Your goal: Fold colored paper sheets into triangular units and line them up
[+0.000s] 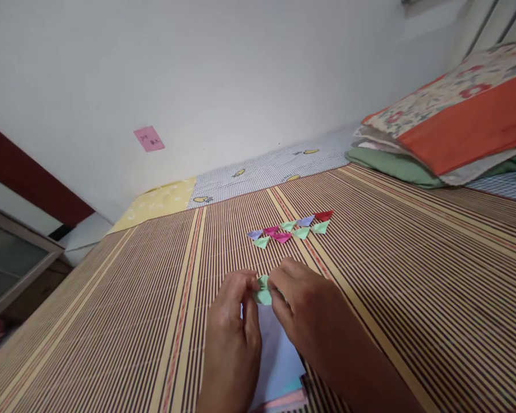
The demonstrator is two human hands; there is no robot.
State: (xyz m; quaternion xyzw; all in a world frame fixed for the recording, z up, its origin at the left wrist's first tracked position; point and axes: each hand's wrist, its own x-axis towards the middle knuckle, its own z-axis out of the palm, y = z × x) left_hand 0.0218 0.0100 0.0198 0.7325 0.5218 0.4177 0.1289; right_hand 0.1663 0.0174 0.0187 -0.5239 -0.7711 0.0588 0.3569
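A striped mat [112, 315] carries the things. A small piece of green paper [264, 296] sits between two hands, around the middle of the mat from left to right, and well back from the far edge. It is partly folded, and the fingers hide some of it.

The left hand [234, 332] is nearly closed, with the thumb and a finger pinching the left side of the green paper. The right hand [305, 298] is curled, with its bent fingers and thumb holding the right side of the same paper.

Just under the hands is a stack of paper [275, 350]. The top sheet is pale purple, and blue-green and pink edges peek out at the near end. I cannot tell if the green paper touches the stack.

Nearer the far edge of the mat, nine little folded papers [301, 233] lie in two slanting rows. Five are in the far row: purple, dark pink, green, purple and red. Four are in the near row: green, pink, green and green.

Along the far edge lie a yellow cloth [155, 198] and a checked cloth [258, 172]. By the far right corner is an orange flowered pillow [477, 126] on green cloth [395, 166]. A pink note [149, 139] is on the white wall [241, 74].
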